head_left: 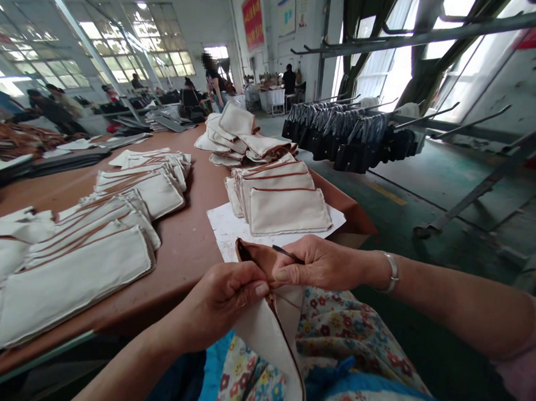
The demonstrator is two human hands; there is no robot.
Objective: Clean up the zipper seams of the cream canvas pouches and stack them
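Over my lap, my left hand (228,304) pinches the edge of a cream fabric piece (270,346) with brown lining and a dark edge. My right hand (321,264) is closed on the same piece, close beside my left fingertips. A thin black tool (288,254) sticks out from between my right fingers, pointing left; its other end is hidden in the hand. The upper part of the piece is opened, showing its brown inner side. The lower part hangs down over a floral apron (350,338).
A brown-topped table (188,232) carries a white sheet (221,228) under stacked cream pouches (290,211), a farther pile (236,132) and long rows of pouches (77,273) at left. A metal rack (468,200) with black bags (353,145) stands right. People (215,85) are in the background.
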